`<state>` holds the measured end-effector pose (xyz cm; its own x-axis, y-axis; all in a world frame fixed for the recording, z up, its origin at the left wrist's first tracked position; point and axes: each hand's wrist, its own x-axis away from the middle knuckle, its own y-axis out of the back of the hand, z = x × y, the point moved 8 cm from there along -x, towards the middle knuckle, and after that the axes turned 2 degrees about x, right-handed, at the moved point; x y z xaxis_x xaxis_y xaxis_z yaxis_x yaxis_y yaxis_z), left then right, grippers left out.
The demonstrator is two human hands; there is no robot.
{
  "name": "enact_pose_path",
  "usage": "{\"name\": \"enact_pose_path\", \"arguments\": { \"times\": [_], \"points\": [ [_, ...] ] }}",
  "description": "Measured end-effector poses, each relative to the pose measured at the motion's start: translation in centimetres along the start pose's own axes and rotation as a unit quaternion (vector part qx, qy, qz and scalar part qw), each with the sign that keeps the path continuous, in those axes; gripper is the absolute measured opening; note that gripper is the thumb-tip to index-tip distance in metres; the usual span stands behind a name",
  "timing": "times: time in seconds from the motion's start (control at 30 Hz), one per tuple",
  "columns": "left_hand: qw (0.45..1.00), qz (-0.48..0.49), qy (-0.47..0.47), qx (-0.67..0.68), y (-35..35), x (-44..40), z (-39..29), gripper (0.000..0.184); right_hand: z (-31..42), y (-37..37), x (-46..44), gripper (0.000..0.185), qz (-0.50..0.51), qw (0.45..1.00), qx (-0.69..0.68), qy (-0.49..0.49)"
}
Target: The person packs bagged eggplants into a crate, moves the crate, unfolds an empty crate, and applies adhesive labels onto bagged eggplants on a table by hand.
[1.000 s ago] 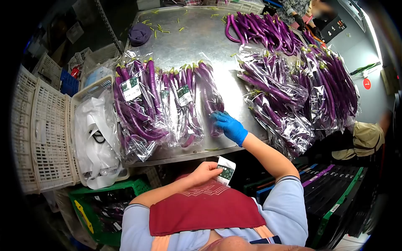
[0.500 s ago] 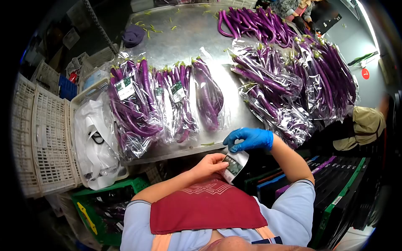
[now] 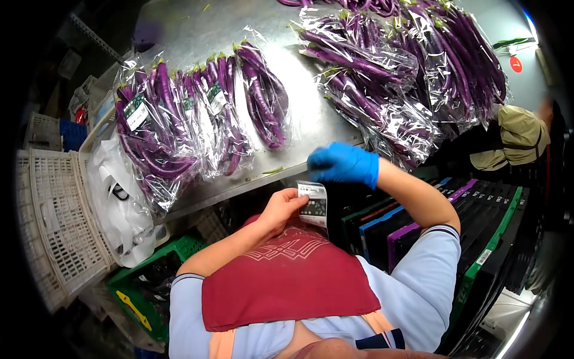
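Observation:
My bare left hand (image 3: 283, 207) pinches a strip of labels (image 3: 313, 206), white with dark green print, over my red apron. Just above the strip is my blue-gloved right hand (image 3: 343, 164); its fingers are bent and blurred, and whatever may be between them cannot be made out. An unlabelled clear bag of purple eggplants (image 3: 263, 99) lies on the metal table (image 3: 287, 57). To its left lie a bag with a label (image 3: 218, 107) and another labelled bag (image 3: 158, 131).
More bagged eggplants (image 3: 382, 84) are piled on the table's right side. White plastic crates (image 3: 72, 215) and a green crate (image 3: 146, 287) stand at the left, black crates (image 3: 433, 233) at the lower right. A purple cloth (image 3: 146, 33) lies at the far left.
The right hand left the unlabelled bag, came to the label strip, then lifted slightly away from it. The strip hangs more upright in the left hand. The view has shifted.

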<state>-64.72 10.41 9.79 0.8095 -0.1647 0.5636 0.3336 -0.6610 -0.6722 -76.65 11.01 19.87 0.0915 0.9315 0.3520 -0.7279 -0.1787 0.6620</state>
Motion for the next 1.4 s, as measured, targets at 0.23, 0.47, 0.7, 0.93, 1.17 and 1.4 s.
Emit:
{"name": "enact_pose_path", "arguments": {
  "times": [0.23,0.47,0.7,0.93,1.17,1.4],
  "points": [
    [0.999,-0.034,-0.02,-0.02,1.5,-0.4,0.5,0.014,-0.8,-5.9,0.3,0.022,0.009,0.999,0.033,0.004],
    [0.999,-0.016,-0.026,-0.018,2.0,-1.2,1.5,0.017,-1.0,-7.3,0.2,0.017,0.007,0.983,0.179,0.036],
    [0.997,-0.056,0.04,0.026,1.9,-0.7,1.7,0.013,-1.6,-5.8,0.4,0.019,0.003,0.997,0.064,0.051],
    [0.997,-0.051,0.057,-0.017,2.3,-1.3,2.4,0.014,-1.5,-8.0,0.5,0.014,0.014,0.982,0.174,0.07],
    [0.996,-0.027,0.078,-0.035,2.3,-1.5,3.2,0.017,-6.3,-3.0,0.6,0.02,-0.116,0.973,-0.19,-0.069],
    [0.996,-0.019,0.089,-0.022,1.6,-0.9,3.2,0.016,-5.2,9.0,-3.6,0.017,-0.181,0.936,-0.284,-0.098]
  ]
}}
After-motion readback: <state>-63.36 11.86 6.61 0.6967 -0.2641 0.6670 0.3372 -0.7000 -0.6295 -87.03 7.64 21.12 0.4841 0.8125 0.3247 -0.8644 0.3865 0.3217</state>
